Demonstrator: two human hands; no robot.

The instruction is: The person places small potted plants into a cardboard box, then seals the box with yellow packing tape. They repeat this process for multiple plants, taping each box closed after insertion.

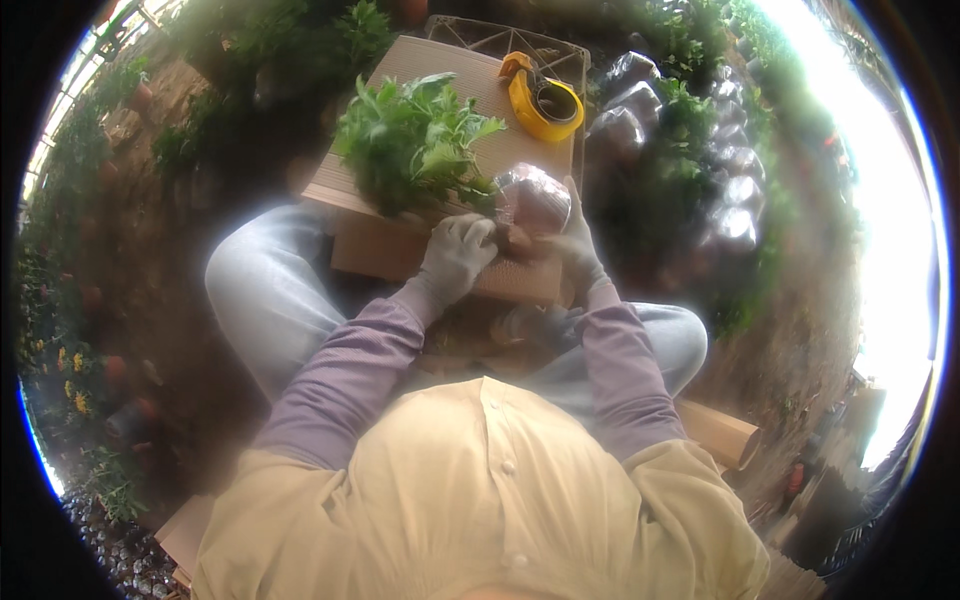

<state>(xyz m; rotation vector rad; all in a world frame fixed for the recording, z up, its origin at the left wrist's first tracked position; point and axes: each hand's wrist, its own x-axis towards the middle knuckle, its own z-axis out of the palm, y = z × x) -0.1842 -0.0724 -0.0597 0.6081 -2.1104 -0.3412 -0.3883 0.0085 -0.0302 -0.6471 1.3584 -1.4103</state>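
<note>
A leafy green potted plant lies on its side across a cardboard sheet (420, 56), its foliage (412, 139) to the left. Clear plastic film covers its pot (532, 201) at the right. My gloved left hand (459, 251) has curled fingers at the near left side of the pot, by the base of the plant. My gloved right hand (581, 240) is around the pot's right side, thumb and fingers partly blurred. Beyond the pot, a yellow tape dispenser (546, 109) with a roll of tape rests on the cardboard.
The cardboard lies over a plastic crate (510, 36) between my bent legs. Several film-wrapped pots (619, 127) stand right of it, with another row (735, 187) farther right. Potted plants line the left side. A folded cardboard piece (720, 433) lies by my right hip.
</note>
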